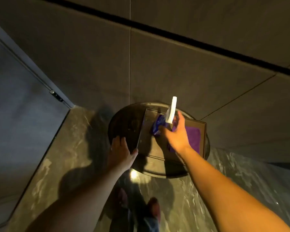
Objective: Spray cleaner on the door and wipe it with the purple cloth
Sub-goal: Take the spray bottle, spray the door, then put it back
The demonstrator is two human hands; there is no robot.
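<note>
- Head view: a round dark table (124, 129) stands against a panelled wall (174, 64), with a square brown tray (203, 131) on top of it.
- The purple cloth (193, 136) lies flat in the tray, partly hidden by the right hand (176, 134).
- The right hand is closed around the neck of the spray bottle (158, 126), blue body low, white trigger head (172, 109) pointing up and away, just above the tray.
- The left hand (121, 152) rests open and flat on the table's near-left edge, holding nothing.
- The door (15, 97) is probably the grey panel at left, well apart from the table.
- The bottle looks rigid, light, perhaps slick; holding at the neck under the trigger suits spraying.
- The cloth is soft and limp: pinch a free edge or bunch it from above.
</note>
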